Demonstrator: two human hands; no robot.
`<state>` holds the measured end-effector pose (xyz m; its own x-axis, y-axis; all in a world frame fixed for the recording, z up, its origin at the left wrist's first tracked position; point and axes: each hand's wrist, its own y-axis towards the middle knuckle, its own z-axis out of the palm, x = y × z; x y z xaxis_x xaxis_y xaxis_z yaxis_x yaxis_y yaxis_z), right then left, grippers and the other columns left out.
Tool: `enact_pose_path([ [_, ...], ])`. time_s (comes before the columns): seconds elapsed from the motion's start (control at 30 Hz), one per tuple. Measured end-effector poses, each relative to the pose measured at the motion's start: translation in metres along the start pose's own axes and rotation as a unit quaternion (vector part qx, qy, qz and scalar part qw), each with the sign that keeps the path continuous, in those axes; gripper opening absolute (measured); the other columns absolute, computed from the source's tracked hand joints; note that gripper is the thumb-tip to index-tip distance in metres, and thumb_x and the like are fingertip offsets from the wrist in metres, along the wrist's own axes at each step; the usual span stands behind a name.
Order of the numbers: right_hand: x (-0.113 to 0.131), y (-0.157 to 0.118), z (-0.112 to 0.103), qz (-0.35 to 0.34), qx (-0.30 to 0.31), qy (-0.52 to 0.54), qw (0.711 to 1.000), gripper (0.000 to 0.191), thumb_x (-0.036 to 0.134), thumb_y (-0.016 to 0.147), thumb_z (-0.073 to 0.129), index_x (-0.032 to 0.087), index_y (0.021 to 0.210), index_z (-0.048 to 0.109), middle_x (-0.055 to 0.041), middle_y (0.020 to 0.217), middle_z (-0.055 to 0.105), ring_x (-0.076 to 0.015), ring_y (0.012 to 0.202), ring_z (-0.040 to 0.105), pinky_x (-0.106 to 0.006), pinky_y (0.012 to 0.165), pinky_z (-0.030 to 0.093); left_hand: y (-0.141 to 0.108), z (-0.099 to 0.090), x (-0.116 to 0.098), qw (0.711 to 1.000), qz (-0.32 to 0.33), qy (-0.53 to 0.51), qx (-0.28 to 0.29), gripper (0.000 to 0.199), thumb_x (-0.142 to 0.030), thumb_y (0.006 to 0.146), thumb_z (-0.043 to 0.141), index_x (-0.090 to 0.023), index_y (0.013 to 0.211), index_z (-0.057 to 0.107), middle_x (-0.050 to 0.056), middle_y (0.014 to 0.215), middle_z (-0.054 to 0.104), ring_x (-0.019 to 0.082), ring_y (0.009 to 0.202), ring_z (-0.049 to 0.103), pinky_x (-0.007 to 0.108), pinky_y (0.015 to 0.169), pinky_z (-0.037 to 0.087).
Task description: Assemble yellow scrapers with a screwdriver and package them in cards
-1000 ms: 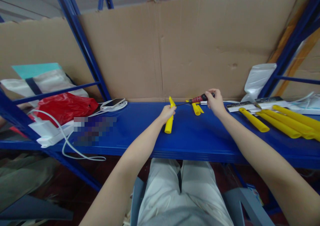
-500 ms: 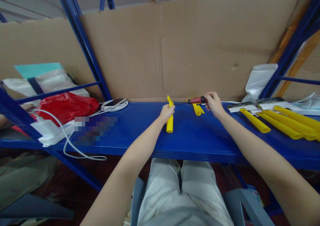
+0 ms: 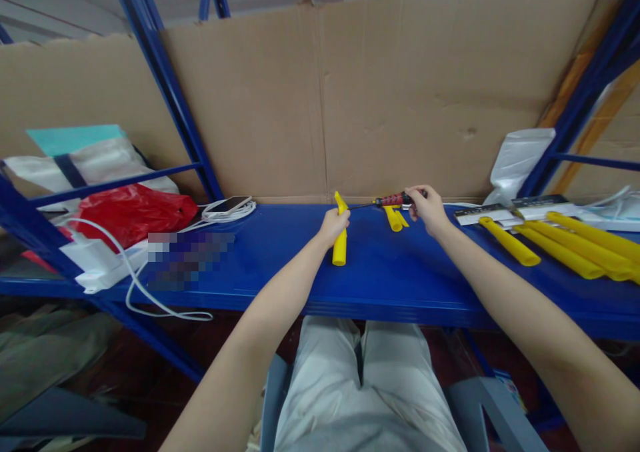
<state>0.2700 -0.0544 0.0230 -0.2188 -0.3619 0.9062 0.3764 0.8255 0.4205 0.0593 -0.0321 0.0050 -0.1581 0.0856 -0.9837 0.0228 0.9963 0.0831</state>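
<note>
My left hand (image 3: pixel 334 227) is closed around a yellow tool handle (image 3: pixel 339 249), which stands roughly upright over the blue shelf (image 3: pixel 280 259). In my right hand (image 3: pixel 425 207) is a red and black screwdriver (image 3: pixel 395 200), gripped at the rear of its handle. Its thin shaft points left, and the tip reaches the yellow handle by my left fingers; the exact contact is too small to tell. Behind and below the screwdriver, another yellow piece (image 3: pixel 393 220) lies on the shelf.
Several yellow handles (image 3: pixel 510 242) lie at the right beside black and white packages (image 3: pixel 483 213). A phone (image 3: pixel 230 204) rests on coiled white cable at the left, near a red plastic bag (image 3: pixel 135 213) and a white power strip (image 3: pixel 107 272). Cardboard (image 3: pixel 400 92) stands behind.
The fingers of my right hand have shifted slightly on the screwdriver, and its handle looks turned, with the black rear end now showing. My left hand and the yellow handle stay where they were.
</note>
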Motion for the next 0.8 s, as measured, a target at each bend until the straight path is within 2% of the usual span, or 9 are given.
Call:
enact_pose_path([
  [0.2,-0.007,0.005,-0.005,-0.051,-0.007,-0.036,0.998,0.037,0.057,0.078,0.060,0.022,0.075,0.051,0.0055,0.047,0.043,-0.0117,0.042,0.044,-0.024,0.039,0.035,0.001,0.001,0.001,1.000,-0.006,0.006,-0.004,0.015,-0.010,0.083,0.051,-0.017,0.069,0.050,-0.006,0.043,0.045,0.007,0.031,0.039,0.020,0.039,0.031],
  [0.27,-0.008,0.007,-0.004,-0.042,-0.013,-0.027,0.999,0.034,0.055,0.079,0.060,0.022,0.077,0.050,0.0055,0.048,0.043,-0.0126,0.043,0.045,-0.024,0.040,0.036,0.001,0.001,0.001,1.000,-0.007,-0.001,-0.004,0.015,-0.011,0.083,0.053,-0.017,0.069,0.049,-0.006,0.044,0.045,0.006,0.031,0.039,0.019,0.038,0.030],
  [0.43,-0.001,0.003,0.000,-0.008,-0.003,0.000,1.000,0.027,0.045,0.077,0.063,0.025,0.080,0.045,0.0087,0.044,0.039,-0.0114,0.034,0.037,-0.023,0.035,0.028,-0.001,0.001,-0.001,1.000,-0.005,-0.002,0.000,0.016,-0.010,0.083,0.052,-0.017,0.069,0.049,-0.006,0.044,0.044,0.007,0.032,0.039,0.020,0.039,0.031],
  [0.63,0.001,0.000,-0.002,-0.006,-0.001,-0.010,1.000,0.034,0.055,0.080,0.057,0.024,0.075,0.044,0.0097,0.042,0.036,-0.0090,0.031,0.034,-0.023,0.033,0.026,-0.002,0.001,-0.002,1.000,-0.009,0.008,0.001,0.015,-0.009,0.084,0.050,-0.017,0.070,0.050,-0.006,0.044,0.045,0.008,0.032,0.040,0.021,0.040,0.032],
  [0.8,0.007,-0.001,0.000,0.014,-0.016,0.019,1.000,0.020,0.037,0.080,0.060,0.024,0.079,0.045,0.0105,0.040,0.038,-0.0100,0.030,0.036,-0.022,0.030,0.026,-0.004,0.001,-0.003,1.000,-0.003,0.016,0.004,0.013,-0.010,0.084,0.048,-0.017,0.073,0.051,-0.006,0.045,0.045,0.008,0.032,0.040,0.021,0.039,0.032],
])
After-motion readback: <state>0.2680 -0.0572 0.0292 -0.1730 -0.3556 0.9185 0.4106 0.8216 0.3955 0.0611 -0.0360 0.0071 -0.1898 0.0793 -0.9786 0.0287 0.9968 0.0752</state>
